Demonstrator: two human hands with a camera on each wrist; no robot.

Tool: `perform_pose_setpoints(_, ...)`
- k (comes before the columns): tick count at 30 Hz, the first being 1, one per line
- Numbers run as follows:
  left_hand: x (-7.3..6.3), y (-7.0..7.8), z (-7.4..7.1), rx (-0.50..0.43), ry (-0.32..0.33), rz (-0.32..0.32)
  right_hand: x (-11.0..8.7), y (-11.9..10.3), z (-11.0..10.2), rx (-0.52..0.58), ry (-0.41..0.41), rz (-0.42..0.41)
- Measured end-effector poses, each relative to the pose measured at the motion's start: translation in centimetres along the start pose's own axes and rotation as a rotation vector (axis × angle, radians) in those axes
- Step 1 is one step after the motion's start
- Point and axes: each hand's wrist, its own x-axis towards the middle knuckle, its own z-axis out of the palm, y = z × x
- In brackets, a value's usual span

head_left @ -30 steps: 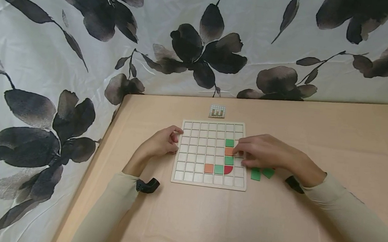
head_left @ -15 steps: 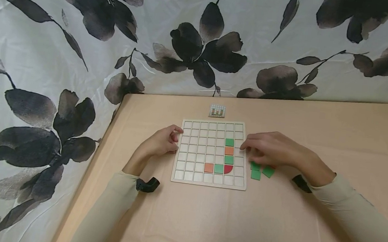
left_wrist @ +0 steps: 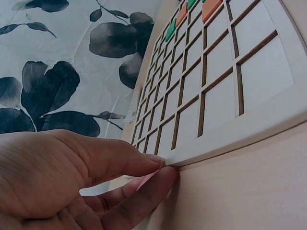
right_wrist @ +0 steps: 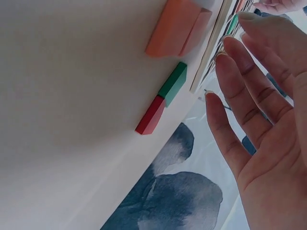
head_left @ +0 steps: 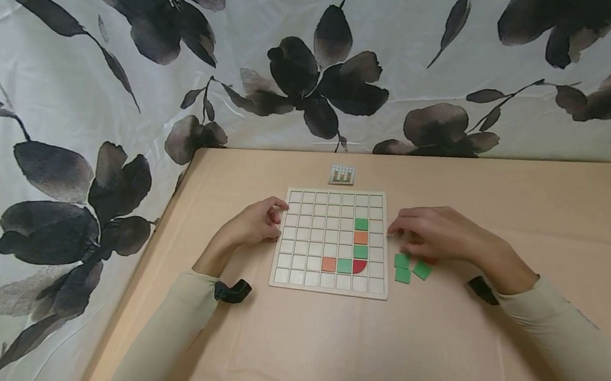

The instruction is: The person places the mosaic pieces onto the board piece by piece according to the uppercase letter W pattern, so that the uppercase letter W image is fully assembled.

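A white grid board (head_left: pixel 304 280) lies on the table, with green, orange and red tiles in some of its cells. My left hand (head_left: pixel 254 222) is at its left side; in the left wrist view thumb and fingertip pinch the board's edge. Just off the right side is my right hand (head_left: pixel 441 232), above the table, its fingers relaxed and holding nothing in the right wrist view. Near and below it are loose green tiles (head_left: pixel 403 275). The right wrist view shows orange blocks (right_wrist: pixel 172 28), a green block (right_wrist: pixel 173 84) and a red block (right_wrist: pixel 151 116) beside the board.
A small card (head_left: pixel 342 174) with a printed grid pattern lies behind the board. The wooden table (head_left: pixel 322 353) reaches back to a flower-printed curtain (head_left: pixel 278 20), which also hangs along the left side.
My right hand has drawn back to the right, off the board, uncovering more of the tile column and the loose green tiles. My left hand has stayed at the board's left edge.
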Motion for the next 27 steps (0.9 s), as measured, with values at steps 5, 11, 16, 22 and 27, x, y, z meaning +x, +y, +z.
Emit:
perform_pose_setpoints(5, 0.0, -0.1, 0.0, 0.003, 0.000, -0.002, -0.4, 0.6, 0.0, 0.001, 0.024, 0.013)
perform_pose_setpoints(11, 0.0, -0.1, 0.0, -0.012, 0.001, 0.003, -0.8, 1.3, 0.0, -0.032, 0.047, 0.026)
perform_pose_setpoints(16, -0.1, -0.1, 0.0, -0.021, 0.002, 0.000, -1.1, 1.8, -0.1, -0.047, 0.071, 0.036)
perform_pose_setpoints(22, -0.1, -0.2, 0.0, -0.056, -0.003, -0.007, -1.5, 2.3, -0.2, -0.036, 0.079, 0.049)
perform_pose_setpoints(27, -0.1, -0.2, 0.0, -0.060, 0.000, -0.014, -1.6, 2.6, -0.3, -0.040, 0.062, 0.057)
